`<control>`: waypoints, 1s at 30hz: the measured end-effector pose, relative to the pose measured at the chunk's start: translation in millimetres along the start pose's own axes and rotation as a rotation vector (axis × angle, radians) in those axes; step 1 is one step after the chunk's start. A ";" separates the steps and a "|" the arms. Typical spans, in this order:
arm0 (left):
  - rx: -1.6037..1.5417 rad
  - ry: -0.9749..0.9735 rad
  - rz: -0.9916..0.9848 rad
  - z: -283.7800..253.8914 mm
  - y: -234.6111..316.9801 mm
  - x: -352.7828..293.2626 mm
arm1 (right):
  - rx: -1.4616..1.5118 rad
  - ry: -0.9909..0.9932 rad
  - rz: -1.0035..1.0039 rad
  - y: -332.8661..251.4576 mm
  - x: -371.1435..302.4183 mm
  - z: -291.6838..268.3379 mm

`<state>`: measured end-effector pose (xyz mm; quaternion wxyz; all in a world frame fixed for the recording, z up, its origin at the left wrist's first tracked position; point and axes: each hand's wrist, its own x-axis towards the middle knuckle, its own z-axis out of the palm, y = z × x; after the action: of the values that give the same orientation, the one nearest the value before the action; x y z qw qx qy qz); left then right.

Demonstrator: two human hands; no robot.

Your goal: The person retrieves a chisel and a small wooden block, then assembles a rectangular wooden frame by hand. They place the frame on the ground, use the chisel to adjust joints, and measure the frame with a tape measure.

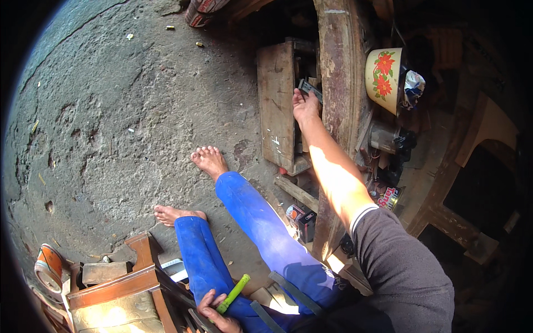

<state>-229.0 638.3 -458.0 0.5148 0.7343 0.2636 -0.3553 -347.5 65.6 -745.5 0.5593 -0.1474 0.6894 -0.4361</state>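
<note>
Low in the view, my left hand [215, 313] is closed around a bright green, rod-like handle [234, 293]. It rests by my left leg, and the handle's lower end is hidden by the fingers. My right arm reaches far forward to a wooden box [276, 100] with an open side. There my right hand [306, 106] has its fingers curled at a small dark, flat object [310, 89] at the box's opening. What exactly the fingers grip is too small to tell.
A worn wooden beam [340, 83] runs beside my right arm. Beyond it hangs a cream bowl with red flowers [383, 80]. Wooden chair parts [119, 288] and an orange tub [50, 266] stand at lower left. A small black box [305, 226] sits near my right leg.
</note>
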 end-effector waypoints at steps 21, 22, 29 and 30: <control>-0.719 -0.201 -0.253 70.5 23.4 183.9 | -0.783 -1.751 -0.679 127.8 -355.4 -20.3; -0.651 -0.080 -0.182 67.0 21.8 189.3 | -0.752 -1.808 -0.695 127.9 -356.8 -21.4; -1.052 -0.538 -0.156 34.4 26.9 227.1 | -1.003 -2.077 -0.852 121.5 -337.0 -2.0; -1.028 -0.565 -0.132 38.1 32.1 232.2 | -1.083 -2.070 -0.878 118.2 -329.0 6.5</control>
<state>-73.1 596.6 -632.2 0.8316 0.2496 0.2999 -0.3953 -199.2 358.2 -624.7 0.5135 -0.8500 -0.0910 0.0746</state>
